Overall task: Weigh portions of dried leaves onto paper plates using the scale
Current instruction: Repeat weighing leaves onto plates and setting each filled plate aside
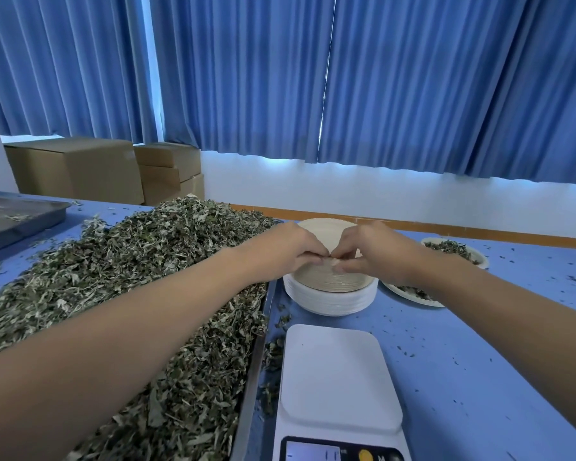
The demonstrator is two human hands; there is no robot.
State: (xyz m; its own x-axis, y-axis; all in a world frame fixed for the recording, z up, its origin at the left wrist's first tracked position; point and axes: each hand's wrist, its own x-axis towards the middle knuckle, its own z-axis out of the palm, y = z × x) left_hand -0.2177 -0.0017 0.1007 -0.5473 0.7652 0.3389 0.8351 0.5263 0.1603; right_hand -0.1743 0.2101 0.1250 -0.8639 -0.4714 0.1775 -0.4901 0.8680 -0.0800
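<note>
Blue curtains [379, 78] fill the back wall above a blue table [479, 344] flecked with leaf crumbs. On the left half of the table a long metal tray [258, 354] is heaped with dried leaves [147, 261], some spilling over its right rim.

Both bare forearms reach forward from the lower corners, the left one passing over the leaves. They meet at a stack [330, 294] of paper plates standing beyond the scale [336, 371]. The left hand [286, 246] and right hand [369, 249] are knuckles-up with fingers curled, fingertips almost touching each other. Both pinch the near rim at the top of the stack. How many plates they grip cannot be told.

The white scale sits nearest the viewer, just right of the tray, with its display lit but unreadable. Cardboard boxes [80, 168] stand at the far left behind a second tray [14, 217]. Right of the stack lie two plates holding leaves, one near [413, 294] and partly hidden by the right wrist, one farther [456, 249].
</note>
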